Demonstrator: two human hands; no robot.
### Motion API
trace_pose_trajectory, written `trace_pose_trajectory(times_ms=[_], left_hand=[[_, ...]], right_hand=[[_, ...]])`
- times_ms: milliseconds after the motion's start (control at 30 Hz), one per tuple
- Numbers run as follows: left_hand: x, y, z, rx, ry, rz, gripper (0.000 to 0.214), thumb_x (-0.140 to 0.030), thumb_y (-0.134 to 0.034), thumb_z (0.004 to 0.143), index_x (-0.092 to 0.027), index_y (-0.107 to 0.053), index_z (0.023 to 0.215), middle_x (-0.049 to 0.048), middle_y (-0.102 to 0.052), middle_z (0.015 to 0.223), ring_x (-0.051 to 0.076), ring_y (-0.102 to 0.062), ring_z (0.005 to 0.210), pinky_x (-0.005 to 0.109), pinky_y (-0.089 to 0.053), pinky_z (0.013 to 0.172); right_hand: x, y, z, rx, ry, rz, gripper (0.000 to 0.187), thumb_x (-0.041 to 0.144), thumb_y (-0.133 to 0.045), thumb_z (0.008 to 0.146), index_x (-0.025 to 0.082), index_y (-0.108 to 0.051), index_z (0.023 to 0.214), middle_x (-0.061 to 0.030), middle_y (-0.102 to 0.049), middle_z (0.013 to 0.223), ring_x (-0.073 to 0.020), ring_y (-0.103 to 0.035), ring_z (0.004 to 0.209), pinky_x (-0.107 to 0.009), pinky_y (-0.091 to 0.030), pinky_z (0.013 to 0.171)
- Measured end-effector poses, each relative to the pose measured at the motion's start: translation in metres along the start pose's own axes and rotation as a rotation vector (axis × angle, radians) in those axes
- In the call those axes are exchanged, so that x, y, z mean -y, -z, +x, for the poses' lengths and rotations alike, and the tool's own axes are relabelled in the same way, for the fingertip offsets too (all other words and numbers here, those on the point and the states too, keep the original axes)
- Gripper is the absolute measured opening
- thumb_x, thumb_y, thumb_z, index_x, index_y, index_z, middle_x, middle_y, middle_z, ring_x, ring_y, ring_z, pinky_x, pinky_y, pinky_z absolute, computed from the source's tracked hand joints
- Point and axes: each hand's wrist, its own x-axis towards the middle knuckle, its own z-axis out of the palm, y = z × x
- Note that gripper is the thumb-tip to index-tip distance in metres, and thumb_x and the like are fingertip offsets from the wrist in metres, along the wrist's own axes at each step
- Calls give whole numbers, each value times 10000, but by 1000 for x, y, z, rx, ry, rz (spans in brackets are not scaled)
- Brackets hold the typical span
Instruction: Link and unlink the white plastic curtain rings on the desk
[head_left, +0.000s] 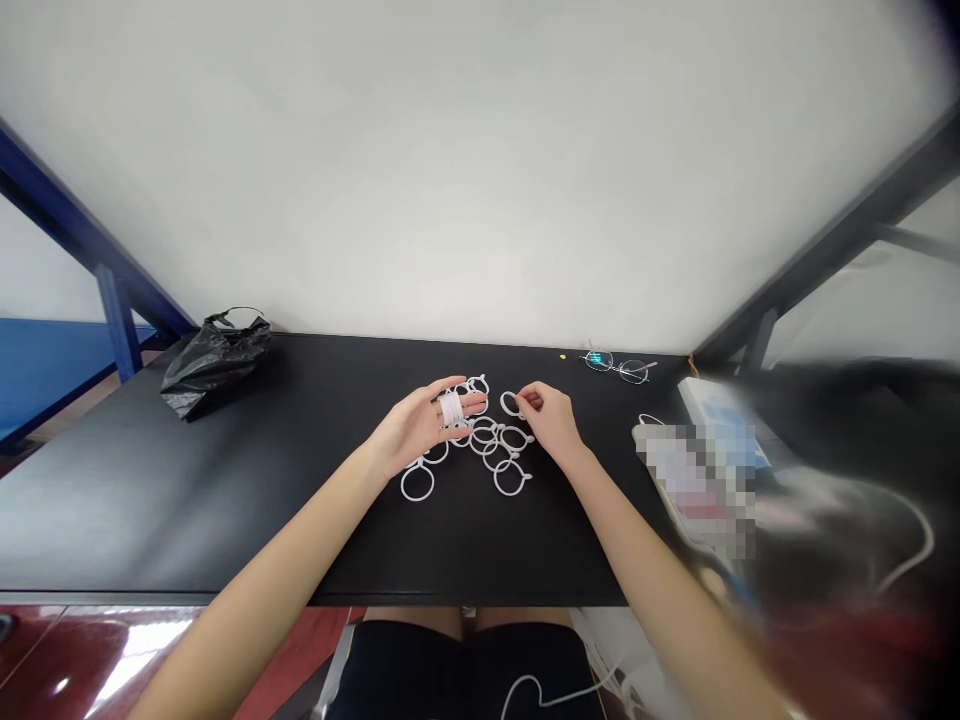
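Observation:
Several white plastic rings (501, 448) lie scattered in the middle of the black table (225, 500). My left hand (420, 425) hovers over them with fingers stretched out, and a stack of white rings (451, 408) is threaded on one of its fingers. My right hand (551, 418) is to the right of the pile, its fingertips pinched on a single white ring (510, 403) held just above the table. One loose ring (417, 484) lies nearest to me, below the left hand.
A crumpled black plastic bag (214, 362) sits at the table's back left. A pair of glasses (619, 366) lies at the back right. A blurred flat object (705, 470) and a white cable (900, 560) lie at the right. Blue metal frame bars (112, 290) stand at the left.

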Motion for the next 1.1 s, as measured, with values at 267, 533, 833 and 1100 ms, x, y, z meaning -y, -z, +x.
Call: trace_pose_trajectory(times_ms=[267,533,833,1100], left_hand=[[2,-5,-1,25,45,-79,550,-497,-490,929,-154,-445,1357,222,-588,1324,313,-534,1278,506,-397,1061],[6,-4,0,117,99,-45,568,-553,-463,919,-182,-493,1349,194,-647,1218,306,-602,1178,507,-448,992],[6,-5,-1,178,35,60,571,-631,-456,892,-151,-699,1084,190,-674,1183,331,-589,1182,491,-481,952],[19,-12,-8,-23,-444,819,338,-456,-579,888,-194,-787,842,100,-735,806,236,-662,786,376,-514,805]], right_hand=[[31,-3,-20,-59,214,251,161,346,-604,866,210,-671,813,-38,-703,795,-180,-651,714,-321,-536,725],[37,-15,-31,-48,381,195,172,249,-509,884,238,-671,826,-42,-698,823,-190,-654,771,-343,-544,739],[40,-14,-33,39,228,463,179,342,-576,895,219,-677,976,-52,-711,896,-182,-678,775,-339,-564,727],[52,-15,-32,384,-231,888,574,649,-664,755,218,-588,1126,-23,-698,787,-175,-698,674,-293,-571,609]])
